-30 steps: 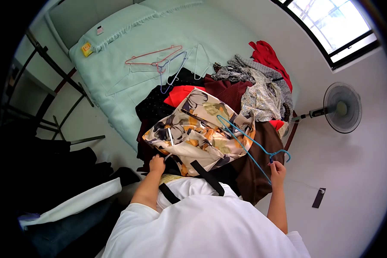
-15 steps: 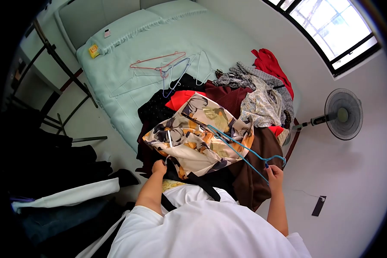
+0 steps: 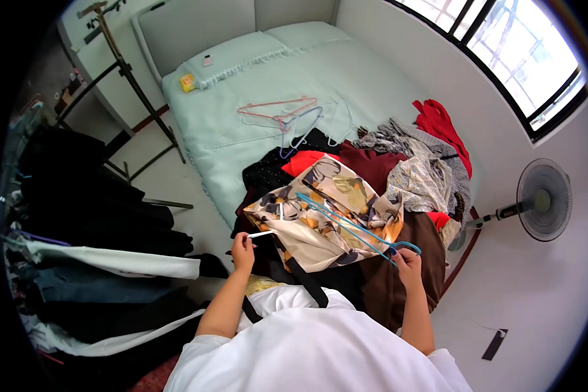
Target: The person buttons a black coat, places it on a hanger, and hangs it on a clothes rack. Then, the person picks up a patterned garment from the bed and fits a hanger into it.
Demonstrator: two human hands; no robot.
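Observation:
A floral garment [image 3: 336, 233] in cream, orange and dark grey lies on top of the clothes pile at the bed's near edge. At its left corner my left hand [image 3: 243, 253] pinches a thin white strap [image 3: 262, 234] that stretches to the fabric. My right hand [image 3: 408, 266] is closed on a blue clothes hanger [image 3: 346, 221] near its hook. The hanger's far end lies over the floral cloth. A black strap [image 3: 307, 282] hangs from the garment's near edge, towards my white shirt.
Several loose hangers [image 3: 277, 106] lie on the pale green bed [image 3: 222, 150]. Behind the floral garment are more clothes [image 3: 418, 176]. Dark garments [image 3: 104, 196] hang on a rack at left, near a metal stand [image 3: 127, 72]. A fan [image 3: 543, 199] stands at right.
My left hand has drawn the white strap out to the left of the garment. The blue hanger has shifted left and flatter over the cloth. My view has tilted up and turned left.

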